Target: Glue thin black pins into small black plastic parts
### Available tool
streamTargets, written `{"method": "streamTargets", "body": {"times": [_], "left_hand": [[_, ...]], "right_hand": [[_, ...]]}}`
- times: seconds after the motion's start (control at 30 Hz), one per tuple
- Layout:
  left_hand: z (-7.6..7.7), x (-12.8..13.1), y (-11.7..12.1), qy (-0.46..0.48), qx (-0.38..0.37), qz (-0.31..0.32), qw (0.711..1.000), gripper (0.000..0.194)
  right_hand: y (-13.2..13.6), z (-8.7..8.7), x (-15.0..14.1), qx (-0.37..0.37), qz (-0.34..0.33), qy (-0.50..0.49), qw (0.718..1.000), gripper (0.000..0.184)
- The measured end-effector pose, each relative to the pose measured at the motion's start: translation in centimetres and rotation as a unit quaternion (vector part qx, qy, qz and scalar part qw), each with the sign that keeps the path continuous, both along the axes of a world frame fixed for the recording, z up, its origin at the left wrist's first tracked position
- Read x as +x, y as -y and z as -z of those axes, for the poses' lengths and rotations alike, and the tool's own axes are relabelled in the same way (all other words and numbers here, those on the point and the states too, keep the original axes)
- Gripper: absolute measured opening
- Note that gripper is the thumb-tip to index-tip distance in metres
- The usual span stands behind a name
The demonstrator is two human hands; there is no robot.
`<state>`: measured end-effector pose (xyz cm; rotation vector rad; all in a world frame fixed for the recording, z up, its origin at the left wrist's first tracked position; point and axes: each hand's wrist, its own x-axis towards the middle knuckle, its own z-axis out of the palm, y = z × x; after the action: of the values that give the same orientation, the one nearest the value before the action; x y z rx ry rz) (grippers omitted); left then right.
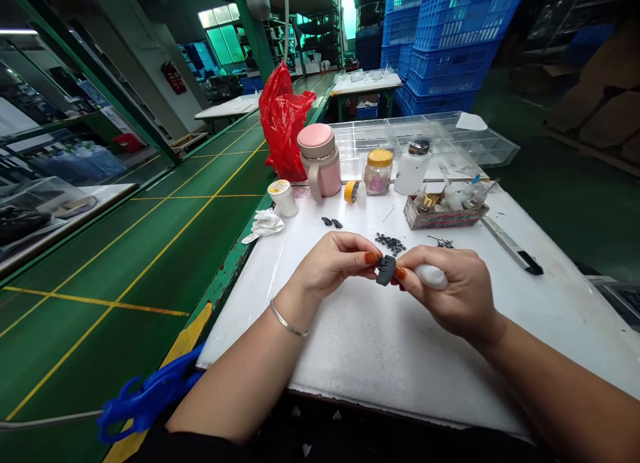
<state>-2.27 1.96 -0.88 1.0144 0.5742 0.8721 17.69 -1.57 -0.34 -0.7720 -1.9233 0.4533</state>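
My left hand (pixel 345 259) pinches a small dark plastic part (pixel 385 270) between thumb and fingertips above the white tabletop (pixel 370 343). Curled around a small white object with a rounded end, which looks like a squeeze bottle (pixel 431 277), my right hand (pixel 450 283) has its fingertips against the right side of the part. The bottle's tip is hidden by the fingers. Just beyond the hands lies a pile of small black rings (pixel 391 243). Thin black pieces (pixel 440 241) are behind the right hand, and two small black parts (pixel 332 222) lie farther left.
A box of small bottles (pixel 445 216) and a utility knife (pixel 513 246) lie at right. Behind stand a pink flask (pixel 327 169), yellow tape (pixel 351 191), a yellow-lidded jar (pixel 379 173), a white bottle (pixel 412 169) and a red bag (pixel 285 129). A blue tool (pixel 145 399) hangs at lower left.
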Motion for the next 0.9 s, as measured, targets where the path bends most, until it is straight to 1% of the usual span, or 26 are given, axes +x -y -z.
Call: {"method": "streamTargets", "body": {"times": [0.13, 0.23, 0.37, 0.6, 0.8, 0.9], "left_hand": [[0.1, -0.3, -0.1, -0.001, -0.032, 0.032, 0.999, 0.026], [0.0, -0.3, -0.2, 0.01, -0.038, 0.035, 0.999, 0.025], [0.0, -0.3, -0.2, 0.027, -0.047, 0.046, 0.997, 0.022], [0.5, -0.3, -0.3, 0.039, -0.076, 0.081, 0.993, 0.024], [0.9, 0.0, -0.1, 0.064, -0.095, 0.083, 0.99, 0.027], [1.0, 0.0, -0.1, 0.073, -0.1, 0.095, 0.988, 0.027]], "right_hand": [[0.0, 0.1, 0.1, -0.007, -0.013, -0.003, 1.0, 0.009], [0.0, 0.3, 0.1, -0.006, -0.016, -0.008, 1.0, 0.008], [-0.1, 0.4, 0.0, 0.017, -0.007, 0.006, 1.0, 0.007], [0.1, 0.3, -0.1, 0.072, 0.01, 0.034, 0.997, 0.006], [0.3, 0.1, -0.4, 0.093, 0.022, 0.035, 0.995, 0.009], [0.4, 0.1, -0.6, 0.106, 0.028, 0.043, 0.993, 0.01]]}}
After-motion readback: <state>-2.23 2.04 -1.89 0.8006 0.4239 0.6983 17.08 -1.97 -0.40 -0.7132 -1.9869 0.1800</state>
